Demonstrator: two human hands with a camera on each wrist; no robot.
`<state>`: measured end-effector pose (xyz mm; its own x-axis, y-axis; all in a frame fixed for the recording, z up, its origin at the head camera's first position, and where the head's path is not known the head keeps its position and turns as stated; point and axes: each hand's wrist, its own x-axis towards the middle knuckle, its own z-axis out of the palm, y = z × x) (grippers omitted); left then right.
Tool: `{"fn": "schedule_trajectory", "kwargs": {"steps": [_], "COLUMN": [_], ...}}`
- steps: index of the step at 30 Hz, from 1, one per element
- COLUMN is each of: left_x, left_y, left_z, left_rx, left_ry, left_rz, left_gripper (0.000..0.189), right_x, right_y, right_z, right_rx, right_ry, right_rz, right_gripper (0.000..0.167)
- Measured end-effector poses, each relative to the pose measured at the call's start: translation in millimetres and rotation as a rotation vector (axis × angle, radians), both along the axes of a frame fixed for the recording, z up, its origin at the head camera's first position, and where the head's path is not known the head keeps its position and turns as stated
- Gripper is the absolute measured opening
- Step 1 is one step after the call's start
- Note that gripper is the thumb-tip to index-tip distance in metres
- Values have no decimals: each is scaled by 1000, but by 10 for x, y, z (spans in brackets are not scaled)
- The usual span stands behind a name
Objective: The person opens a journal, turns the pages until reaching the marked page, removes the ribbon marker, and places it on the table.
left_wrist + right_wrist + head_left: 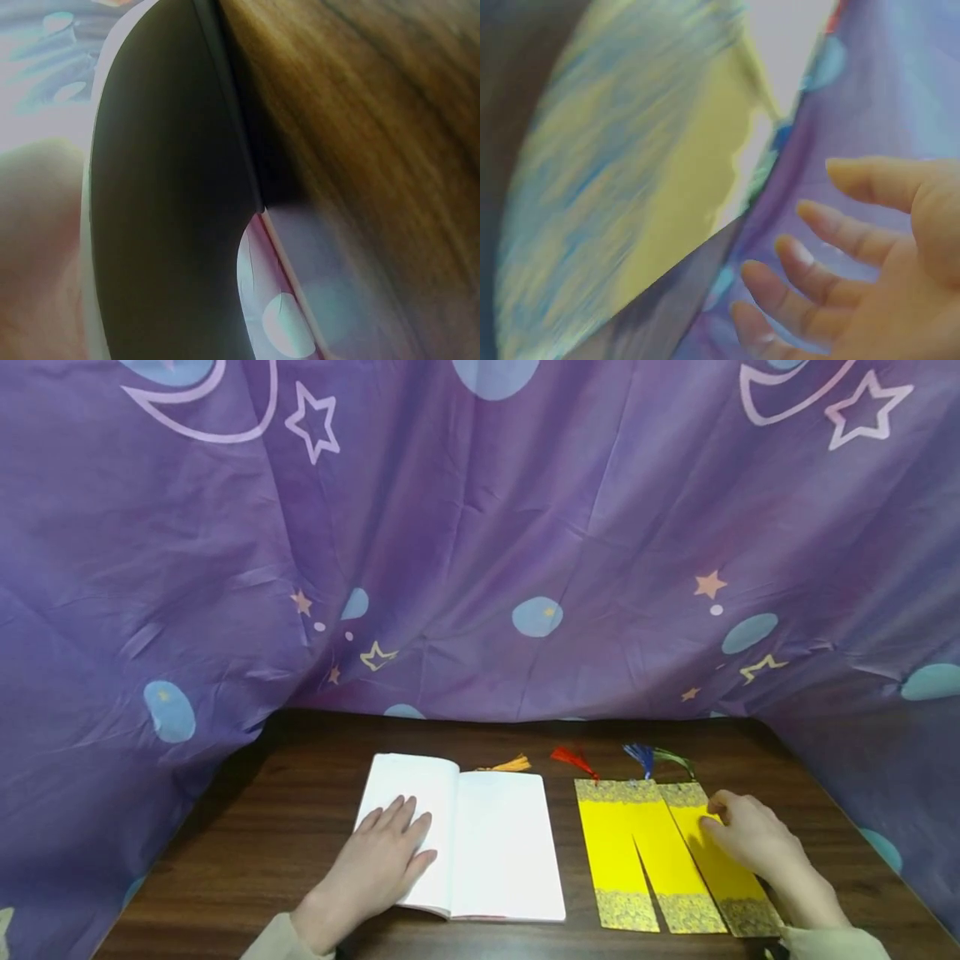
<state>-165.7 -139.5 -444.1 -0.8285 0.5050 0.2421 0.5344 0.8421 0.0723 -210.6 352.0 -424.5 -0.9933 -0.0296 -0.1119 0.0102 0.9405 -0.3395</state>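
Observation:
An open book (506, 852) with blank white pages lies left of centre on the table. My left hand (386, 860) rests on its left page, fingers extended; the left wrist view shows only part of that hand at the edge, beside the page's shaded underside. To the right lie three yellow bookmarks with patterned end bands: a left one (611, 843), a middle one (675, 852) and a right one (727, 881). Over the right bookmark is my right hand (753, 835). In the right wrist view its fingers (825, 281) are spread and loosely bent, with nothing between them.
Red (573, 762), blue (641, 758) and green (675, 760) tassels extend behind the bookmarks. An orange tassel (512, 764) shows past the book's far edge. The dark wooden table (247, 852) meets a purple patterned cloth (450, 552) at the back and sides.

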Motion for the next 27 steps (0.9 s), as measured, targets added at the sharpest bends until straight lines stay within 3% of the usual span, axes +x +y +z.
{"fn": "schedule_trajectory", "kwargs": {"steps": [3,10,19,27], "left_x": [-2,-11,15,3], "left_y": [5,3,-7,-23], "left_z": [-9,-33,-69,-12], "left_rx": [7,4,-1,1], "left_ry": [8,-30,-43,-47], "left_rz": [-1,-5,-13,5], "left_gripper": [44,45,46,48], "right_x": [10,127,252,267], "right_y": [-181,-718,-1373,-1806], "right_z": [33,100,231,169], "right_rx": [-24,-142,-224,-235], "right_ry": [63,123,15,-21], "right_rz": [83,210,258,321], "right_gripper": [38,48,55,71]}}
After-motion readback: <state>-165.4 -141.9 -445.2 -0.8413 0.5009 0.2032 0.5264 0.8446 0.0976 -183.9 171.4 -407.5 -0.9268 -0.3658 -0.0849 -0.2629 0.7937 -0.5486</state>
